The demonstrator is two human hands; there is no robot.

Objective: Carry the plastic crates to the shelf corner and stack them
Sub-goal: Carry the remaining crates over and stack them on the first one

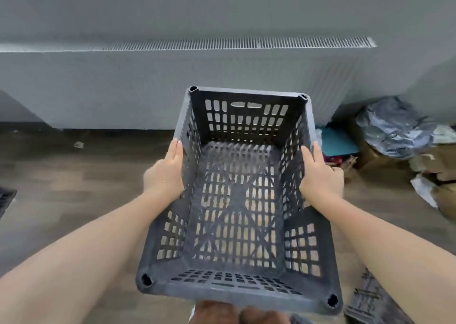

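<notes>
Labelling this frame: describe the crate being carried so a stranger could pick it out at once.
Start at the long white radiator on the far wall; just in front of it, mid-frame, the left hand and right hand grip the long sides of the dark grey plastic crate. It alone is off the floor, empty and lattice-walled.

One dark grey plastic crate [238, 200] is fully in view, open side up, with four corner sockets on its rim. Parts of two more crate-like grids show at the edges: one at the left edge [6, 198] and one at the lower right [370, 299], both cut off. Two hands are on the full crate: one left hand [164, 173] on its left wall and one right hand [320, 175] on its right wall. One long white radiator [172, 84] runs along the wall. One crumpled grey bag [392, 128] sits in the pile at right.
</notes>
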